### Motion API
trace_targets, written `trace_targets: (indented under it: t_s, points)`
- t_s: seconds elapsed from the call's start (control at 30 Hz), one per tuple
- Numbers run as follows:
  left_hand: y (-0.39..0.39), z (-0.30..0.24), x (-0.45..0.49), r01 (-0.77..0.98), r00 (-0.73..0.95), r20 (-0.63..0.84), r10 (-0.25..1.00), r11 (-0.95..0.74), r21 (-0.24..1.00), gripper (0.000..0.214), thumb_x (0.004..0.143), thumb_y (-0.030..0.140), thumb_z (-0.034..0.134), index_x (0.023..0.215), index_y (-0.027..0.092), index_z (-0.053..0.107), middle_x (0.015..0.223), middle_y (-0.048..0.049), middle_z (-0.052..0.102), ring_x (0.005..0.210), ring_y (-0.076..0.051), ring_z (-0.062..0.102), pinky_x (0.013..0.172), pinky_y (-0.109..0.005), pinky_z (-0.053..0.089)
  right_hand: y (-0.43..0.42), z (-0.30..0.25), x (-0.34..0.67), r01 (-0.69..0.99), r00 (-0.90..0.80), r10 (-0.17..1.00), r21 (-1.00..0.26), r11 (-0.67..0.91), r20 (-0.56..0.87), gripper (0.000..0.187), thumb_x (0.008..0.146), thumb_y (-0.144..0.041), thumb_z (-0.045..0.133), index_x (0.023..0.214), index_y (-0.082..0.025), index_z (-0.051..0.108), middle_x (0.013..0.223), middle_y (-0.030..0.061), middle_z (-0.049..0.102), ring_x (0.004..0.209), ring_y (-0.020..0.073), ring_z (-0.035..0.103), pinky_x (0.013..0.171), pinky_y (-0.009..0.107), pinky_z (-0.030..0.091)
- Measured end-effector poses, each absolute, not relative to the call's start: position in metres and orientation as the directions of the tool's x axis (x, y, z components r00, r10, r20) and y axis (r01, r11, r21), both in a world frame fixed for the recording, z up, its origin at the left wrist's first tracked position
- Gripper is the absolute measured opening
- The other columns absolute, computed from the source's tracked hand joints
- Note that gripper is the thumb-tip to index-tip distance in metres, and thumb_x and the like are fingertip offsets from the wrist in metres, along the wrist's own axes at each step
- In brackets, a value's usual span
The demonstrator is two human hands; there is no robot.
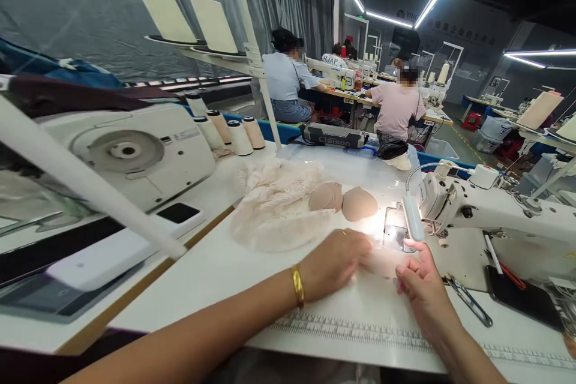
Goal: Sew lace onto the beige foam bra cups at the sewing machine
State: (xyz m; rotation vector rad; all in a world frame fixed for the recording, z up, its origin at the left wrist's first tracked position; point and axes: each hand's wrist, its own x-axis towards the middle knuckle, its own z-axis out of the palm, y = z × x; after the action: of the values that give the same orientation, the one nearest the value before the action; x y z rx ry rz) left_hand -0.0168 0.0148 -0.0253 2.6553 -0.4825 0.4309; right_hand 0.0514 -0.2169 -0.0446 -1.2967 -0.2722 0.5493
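Low at centre frame, the left hand lies flat, fingers together, on a pale fabric piece under the sewing machine. The right hand steadies the edge, its grip unclear. Feeding the piece on would need even guidance.

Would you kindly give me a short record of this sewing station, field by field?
Left hand: flat on a pale fabric piece, gold bangle on wrist.
Right hand: at the piece's right edge; grip unclear.
Sewing machine: right of the hands, lamp lit.
Table: two beige cups, lace pile, thread cones, snips.
Behind: seated people at other machines.
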Motion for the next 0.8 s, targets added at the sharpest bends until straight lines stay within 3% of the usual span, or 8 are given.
trace_targets:
  t_s: [0.17,0.27,0.33,0.43,0.53,0.6,0.7,0.8]
  points:
    - [0.016,-0.017,-0.056,-0.058,0.872,0.397,0.285,-0.746,0.664,0.024,0.087,0.020,0.054,0.107,0.020,0.068,0.115,-0.0120,0.071,0.114,-0.032,0.065,0.098,-0.047,0.050,-0.216,-0.038,0.027,-0.356,0.887,0.422,-0.857,0.372,-0.185,0.058,0.073,-0.036,0.090,0.123,-0.033,0.061,0.075,-0.0091,0.054,0.062,0.0081,0.048,0.064,0.019,0.044]
    - [-0.032,-0.022,-0.082,0.090,0.995,-0.087,0.054,-0.056,0.994,0.036,0.100,0.051,0.050,0.104,0.020,0.068,0.082,-0.0063,0.073,0.073,-0.021,0.069,0.073,-0.034,0.055,-0.216,-0.045,0.016,-0.325,0.910,0.382,-0.849,0.416,-0.161,0.052,0.073,-0.039,0.090,0.119,-0.034,0.067,0.077,-0.0081,0.054,0.063,0.0083,0.050,0.065,0.020,0.047]
    - [-0.062,-0.027,-0.087,0.292,0.955,-0.248,-0.161,0.375,0.880,0.057,0.094,0.069,0.054,0.108,0.016,0.069,0.086,-0.0102,0.075,0.075,-0.021,0.070,0.074,-0.033,0.055,-0.216,-0.057,0.004,-0.274,0.920,0.375,-0.873,0.404,-0.116,0.047,0.076,-0.045,0.089,0.117,-0.034,0.070,0.080,-0.0062,0.057,0.067,0.0104,0.054,0.067,0.022,0.050]
    - [-0.077,-0.029,-0.073,0.140,0.975,-0.218,0.041,0.650,0.747,0.054,0.080,0.061,0.079,0.102,0.012,0.073,0.098,-0.0132,0.075,0.089,-0.023,0.069,0.083,-0.032,0.054,-0.219,-0.076,-0.016,-0.143,0.927,0.373,-0.955,0.262,-0.036,0.041,0.079,-0.052,0.085,0.113,-0.033,0.075,0.082,-0.0023,0.064,0.070,0.0148,0.060,0.069,0.027,0.054]
    - [-0.069,-0.026,-0.057,0.013,0.955,-0.209,0.209,0.677,0.736,0.050,0.068,0.044,0.093,0.104,0.015,0.075,0.099,-0.0101,0.076,0.091,-0.024,0.069,0.084,-0.032,0.054,-0.225,-0.078,-0.024,0.051,0.915,0.398,-0.997,0.064,0.072,0.040,0.087,-0.056,0.076,0.119,-0.031,0.076,0.101,0.0045,0.073,0.093,0.0236,0.068,0.087,0.035,0.056]
    - [-0.065,-0.023,-0.055,0.099,0.970,-0.222,0.100,0.672,0.734,0.052,0.062,0.040,0.097,0.104,0.015,0.077,0.094,-0.0095,0.077,0.087,-0.024,0.070,0.081,-0.032,0.054,-0.229,-0.068,-0.017,0.108,0.889,0.448,-0.994,-0.009,0.093,0.047,0.089,-0.059,0.071,0.127,-0.032,0.074,0.129,0.0070,0.070,0.121,0.0296,0.062,0.104,0.041,0.050]
    - [-0.067,-0.021,-0.060,0.248,0.968,-0.206,-0.141,0.649,0.720,0.056,0.058,0.041,0.099,0.102,0.012,0.080,0.093,-0.0120,0.077,0.082,-0.023,0.070,0.081,-0.032,0.054,-0.233,-0.049,0.004,-0.099,0.854,0.513,-0.995,-0.011,-0.090,0.060,0.089,-0.070,0.065,0.136,-0.031,0.068,0.135,0.0084,0.068,0.124,0.0312,0.061,0.103,0.044,0.051]
    - [-0.070,-0.019,-0.061,0.191,0.980,-0.181,-0.083,0.651,0.735,0.058,0.061,0.043,0.098,0.107,0.012,0.081,0.098,-0.0137,0.078,0.090,-0.026,0.071,0.083,-0.032,0.054,-0.233,-0.038,0.014,-0.360,0.806,0.549,-0.919,0.159,-0.221,0.071,0.091,-0.076,0.056,0.147,-0.033,0.055,0.116,0.0089,0.075,0.102,0.0283,0.070,0.086,0.042,0.057]
